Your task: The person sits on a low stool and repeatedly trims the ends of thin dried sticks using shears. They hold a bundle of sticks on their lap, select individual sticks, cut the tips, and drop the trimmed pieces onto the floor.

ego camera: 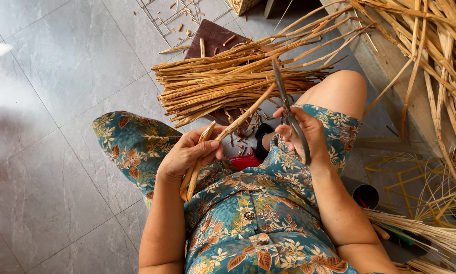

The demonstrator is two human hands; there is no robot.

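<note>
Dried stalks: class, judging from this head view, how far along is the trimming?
Done: a bundle of cut stalks lies stacked on the floor, with short offcuts scattered beside it. In hand: the left hand grips a few stalks while the right hand holds scissors at their ends. Left: a large heap of loose stalks at the right looks untrimmed.

My right hand (pixel 301 134) hides the scissors' (pixel 289 114) handles. The loose straw pile (pixel 431 45) runs past the top and right edges. The wire frame (pixel 167 18) at far top is cut off. My elbows fall below the frame.
</note>
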